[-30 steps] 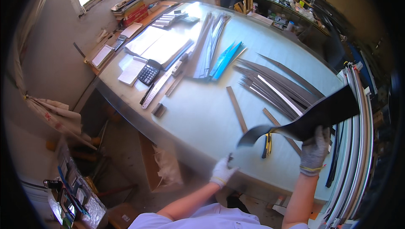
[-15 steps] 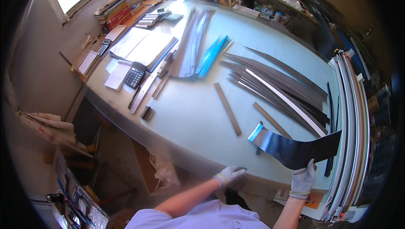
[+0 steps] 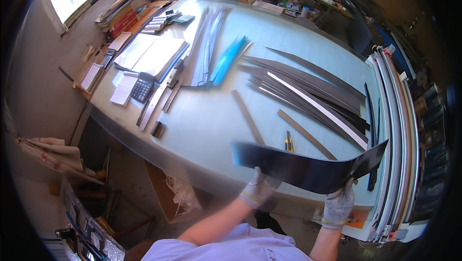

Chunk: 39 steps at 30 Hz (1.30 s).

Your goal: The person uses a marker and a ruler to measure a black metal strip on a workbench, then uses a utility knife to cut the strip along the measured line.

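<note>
My right hand (image 3: 338, 204), in a grey-white knit glove, is closed on the lower edge of a dark, glossy, flexible sheet (image 3: 308, 168). The sheet is held up over the table's near right part and sags in a curve. At its light blue left end the picture is blurred. My left hand (image 3: 260, 190), gloved too, is at the sheet's lower edge left of centre, thumb raised and apart from the fingers. Its fingertips are blurred. Just beyond the sheet lie a yellow-and-black utility knife (image 3: 288, 143) and a brown ruler (image 3: 305, 133).
A large pale table (image 3: 202, 121) bears several dark strips (image 3: 308, 88), blue pieces (image 3: 227, 61), a calculator (image 3: 142, 87), an open book (image 3: 151, 55) and a metal ruler (image 3: 153, 104). Long rails (image 3: 397, 150) run along its right side. An open cardboard box (image 3: 161, 193) is below the near edge.
The sheet's left end has swung left and nearer, now covering part of the grey strip. My left hand has moved up to the sheet's lower edge. The utility knife has come into view.
</note>
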Available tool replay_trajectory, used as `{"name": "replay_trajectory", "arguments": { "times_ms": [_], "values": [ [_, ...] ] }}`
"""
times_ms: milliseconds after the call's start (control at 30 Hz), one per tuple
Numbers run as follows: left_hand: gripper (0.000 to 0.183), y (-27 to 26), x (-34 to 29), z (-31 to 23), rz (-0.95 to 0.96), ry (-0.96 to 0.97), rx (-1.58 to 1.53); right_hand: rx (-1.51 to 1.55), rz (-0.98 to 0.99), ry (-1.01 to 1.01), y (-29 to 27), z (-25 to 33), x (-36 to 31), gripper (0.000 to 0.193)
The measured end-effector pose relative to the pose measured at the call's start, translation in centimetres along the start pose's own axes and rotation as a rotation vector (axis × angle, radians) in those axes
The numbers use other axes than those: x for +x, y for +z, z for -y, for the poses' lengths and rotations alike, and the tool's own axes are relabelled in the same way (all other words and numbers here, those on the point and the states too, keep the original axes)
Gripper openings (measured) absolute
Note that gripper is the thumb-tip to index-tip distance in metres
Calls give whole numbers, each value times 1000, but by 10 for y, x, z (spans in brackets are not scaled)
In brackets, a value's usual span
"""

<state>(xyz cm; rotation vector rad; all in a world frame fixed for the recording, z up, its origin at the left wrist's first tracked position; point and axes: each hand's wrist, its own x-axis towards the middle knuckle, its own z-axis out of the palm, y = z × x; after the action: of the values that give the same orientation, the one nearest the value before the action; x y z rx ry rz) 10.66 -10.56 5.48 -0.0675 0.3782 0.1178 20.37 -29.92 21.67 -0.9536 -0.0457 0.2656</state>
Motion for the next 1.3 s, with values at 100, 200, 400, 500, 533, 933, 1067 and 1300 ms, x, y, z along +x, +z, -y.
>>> {"name": "replay_trajectory", "arguments": {
  "times_ms": [100,200,400,500,533,933,1067,1300],
  "values": [
    [56,-11,-4,-23,39,112,17,247,-32,96,-23,-11,4,37],
    [37,-47,-21,-58,-70,-4,-59,255,-16,129,-71,-36,5,35],
    [19,-38,-60,-72,-649,168,656,167,-449,346,-175,-116,-20,24],
    [17,-18,-71,-71,-705,206,542,135,-484,397,-209,-138,-29,23],
    [17,-12,-73,-72,-714,218,584,137,-467,413,-214,-140,-28,23],
    [28,-70,-54,-119,-795,685,1048,-147,-391,710,-216,-112,-22,16],
    [28,-78,-63,-134,-816,607,1226,-470,-395,763,-208,-94,-19,23],
    [28,-63,-61,-134,-890,260,1593,-876,-268,529,-173,-85,7,27]
  ]
}}
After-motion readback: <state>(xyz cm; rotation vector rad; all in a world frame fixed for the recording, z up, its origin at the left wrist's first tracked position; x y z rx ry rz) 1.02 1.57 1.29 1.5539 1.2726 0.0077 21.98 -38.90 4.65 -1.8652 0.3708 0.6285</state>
